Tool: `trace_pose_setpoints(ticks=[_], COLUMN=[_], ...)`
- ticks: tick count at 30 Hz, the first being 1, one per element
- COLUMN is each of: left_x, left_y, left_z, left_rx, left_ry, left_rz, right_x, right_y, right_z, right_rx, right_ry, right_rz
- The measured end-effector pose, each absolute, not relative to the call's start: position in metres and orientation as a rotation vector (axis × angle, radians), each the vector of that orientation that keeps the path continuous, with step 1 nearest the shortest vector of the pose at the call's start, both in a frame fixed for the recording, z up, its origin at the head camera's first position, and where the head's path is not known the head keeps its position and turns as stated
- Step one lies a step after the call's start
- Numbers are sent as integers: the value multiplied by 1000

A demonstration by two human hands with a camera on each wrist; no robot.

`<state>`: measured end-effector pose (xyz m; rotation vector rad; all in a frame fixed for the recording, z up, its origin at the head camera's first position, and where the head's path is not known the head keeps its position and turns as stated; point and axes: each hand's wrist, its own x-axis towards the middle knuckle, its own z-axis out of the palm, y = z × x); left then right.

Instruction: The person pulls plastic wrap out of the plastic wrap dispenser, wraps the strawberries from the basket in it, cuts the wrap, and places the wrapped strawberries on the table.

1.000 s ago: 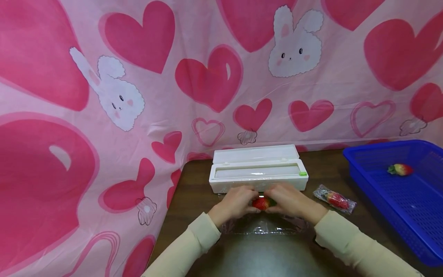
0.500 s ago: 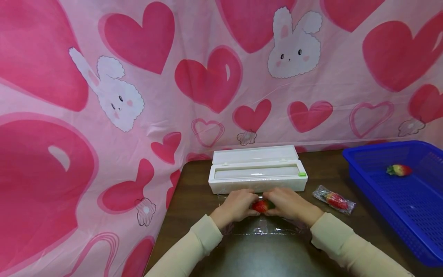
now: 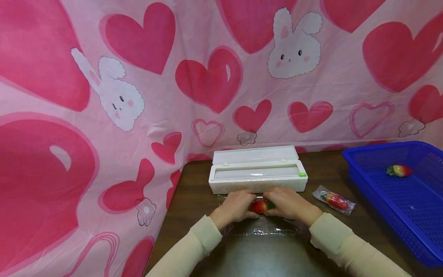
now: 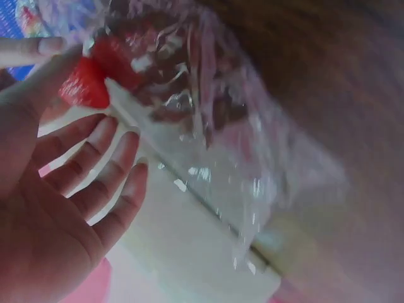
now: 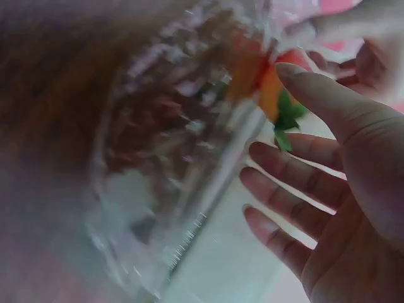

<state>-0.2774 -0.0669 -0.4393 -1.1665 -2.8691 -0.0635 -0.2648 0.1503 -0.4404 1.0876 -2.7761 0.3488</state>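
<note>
The strawberry (image 3: 258, 206) is at the middle of the worktop (image 3: 194, 181), between the left hand (image 3: 235, 206) and the right hand (image 3: 288, 204), its green leaves toward the right hand. Each hand pinches it between thumb and forefinger; the other fingers are spread and loosely extended. Clear film (image 3: 264, 227) lies under and around the hands, reaching toward the worktop's near edge. Compared with a second ago, both hands and the strawberry are slightly nearer that edge, a little further from the box (image 3: 257, 186). The box stands near the far left corner, lid open, unchanged. Right of the hands, a wrapped strawberry (image 3: 335, 200) lies in the same spot as before. Past it, by the worktop's right side, stands the blue basket (image 3: 375, 206), with a loose strawberry (image 3: 401, 170) inside.
</note>
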Motion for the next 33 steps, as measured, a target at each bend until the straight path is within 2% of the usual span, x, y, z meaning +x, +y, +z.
trace_pose_setpoints(ticks=[5,10,16,23,33], left_x=[-270,-253,-232,-222,-226], left_y=[-97,-134,-161,-171,-183], left_z=[-424,-414,-424,-438,-448], left_rx=[-1114,-1250,-1359,-1352,-1392], left_ry=[-2898,-2931,-2911,-2848,-2763], left_rz=[-190,-291,-144,-58,-263], right_x=[-249,-225,-205,-202,-206], right_y=[170,203,231,242,247], right_z=[-420,-412,-429,-455,-465], right_rx=[1063,1092,1238,1326,1234], right_ry=[-2706,-2709,-2750,-2546,-2548], right_rz=[280,310,361,357,452])
